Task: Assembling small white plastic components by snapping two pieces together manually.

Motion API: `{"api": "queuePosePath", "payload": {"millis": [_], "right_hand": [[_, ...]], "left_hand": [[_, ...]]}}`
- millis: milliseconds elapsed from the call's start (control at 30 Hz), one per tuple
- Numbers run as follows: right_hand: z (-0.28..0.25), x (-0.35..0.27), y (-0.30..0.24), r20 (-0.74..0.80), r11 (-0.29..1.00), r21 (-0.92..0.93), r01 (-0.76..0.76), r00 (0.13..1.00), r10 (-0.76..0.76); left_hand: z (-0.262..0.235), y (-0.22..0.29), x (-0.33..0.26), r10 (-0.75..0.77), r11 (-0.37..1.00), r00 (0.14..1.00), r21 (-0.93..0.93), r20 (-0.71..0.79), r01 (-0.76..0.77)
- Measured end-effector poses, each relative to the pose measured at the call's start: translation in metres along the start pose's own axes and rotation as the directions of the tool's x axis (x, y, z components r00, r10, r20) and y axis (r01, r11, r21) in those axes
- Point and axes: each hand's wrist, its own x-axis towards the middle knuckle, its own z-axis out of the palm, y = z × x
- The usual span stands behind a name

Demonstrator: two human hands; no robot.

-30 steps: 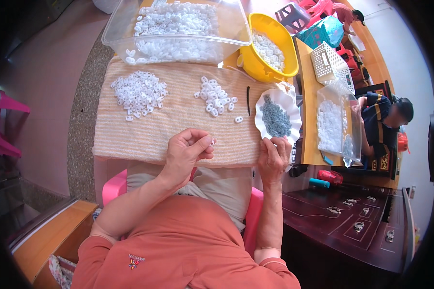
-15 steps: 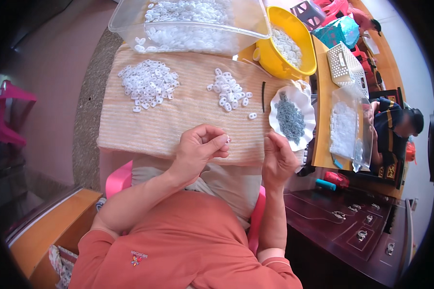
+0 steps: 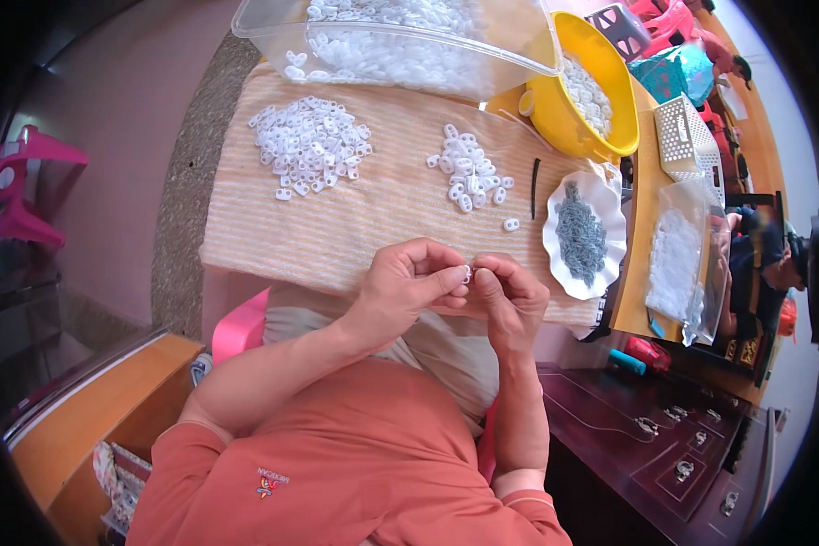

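Observation:
My left hand (image 3: 408, 280) pinches a small white plastic piece (image 3: 467, 274) between thumb and fingertips, over the near edge of the cloth-covered table (image 3: 282, 237). Right beside it, my right hand (image 3: 514, 298) is closed in a pinch, its fingertips meeting the piece; whatever they grip is too small to make out. Beyond my hands lie a small pile of white oval two-holed pieces (image 3: 469, 168) and one loose oval piece (image 3: 511, 225). A larger pile of white pieces (image 3: 309, 146) sits farther left. To the right, a white scalloped dish (image 3: 553, 238) holds many small grey parts (image 3: 581, 237).
At the far edge stand a clear plastic bin (image 3: 519, 68) of white pieces and a yellow basin (image 3: 623, 118). A thin black strip (image 3: 534, 189) lies near the dish. On the right are a white perforated basket (image 3: 682, 136), a clear bag of white pieces (image 3: 673, 264) and another person (image 3: 755, 264).
My right hand has moved left from beside the dish to meet my left hand at the white piece. The whole view has shifted slightly, with the table now farther right.

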Motion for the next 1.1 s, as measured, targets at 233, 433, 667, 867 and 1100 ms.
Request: {"api": "queuePosePath", "payload": {"millis": [233,433,667,867,1100], "right_hand": [[-0.0015,0.0007,0.0045,0.048,0.998,-0.045,0.033,0.998,-0.03],[-0.0005,0.0004,0.0046,0.011,0.998,-0.051,0.025,1.0,-0.024],[-0.002,0.0012,0.0093,0.024,0.999,-0.032,0.034,0.999,-0.033],[-0.0009,0.0012,0.0104,0.015,0.998,-0.032,0.045,0.999,-0.045],[-0.0005,0.0017,0.01,0.013,0.997,-0.075,0.029,1.0,-0.028]], "left_hand": [[0.0001,-0.0005,0.0007,-0.008,1.0,1.0,-0.006,-0.017,0.008],[0.0012,0.0005,0.0002,-0.013,1.0,1.0,0.003,-0.029,0.013],[-0.0012,-0.0017,0.0009,-0.009,1.0,1.0,0.0,-0.015,0.009],[-0.0009,-0.0014,0.0007,-0.011,1.0,1.0,0.011,-0.029,0.011],[-0.0009,-0.0017,0.0005,0.001,1.0,0.999,0.008,-0.041,-0.001]]}}
